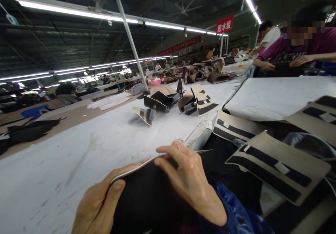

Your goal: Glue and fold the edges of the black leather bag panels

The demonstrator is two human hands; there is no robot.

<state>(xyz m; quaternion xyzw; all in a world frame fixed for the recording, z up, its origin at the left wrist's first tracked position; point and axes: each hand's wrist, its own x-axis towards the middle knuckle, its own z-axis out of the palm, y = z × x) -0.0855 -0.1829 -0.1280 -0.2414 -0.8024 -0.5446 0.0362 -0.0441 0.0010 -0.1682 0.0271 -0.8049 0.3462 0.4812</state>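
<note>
A black panel (141, 195) with a pale edge, leather-like, is held up in front of me at the table's near side. My left hand (101, 202) grips its left end, thumb on the black face and fingers behind. At the panel's upper edge, my right hand (183, 174) pinches the rim between thumb and fingers. The panel's lower part runs into dark shadow. To the right lie beige panels with black strips, the nearest beige panel (280, 167) close to my blue sleeve (233, 206).
Folded black and beige pieces (157, 101) stand on the white tabletop (86, 157). A second white table (283, 94) is at the right, where a co-worker in a purple top (280, 52) handles a dark piece. A slanted metal post (130, 34) rises beyond the table.
</note>
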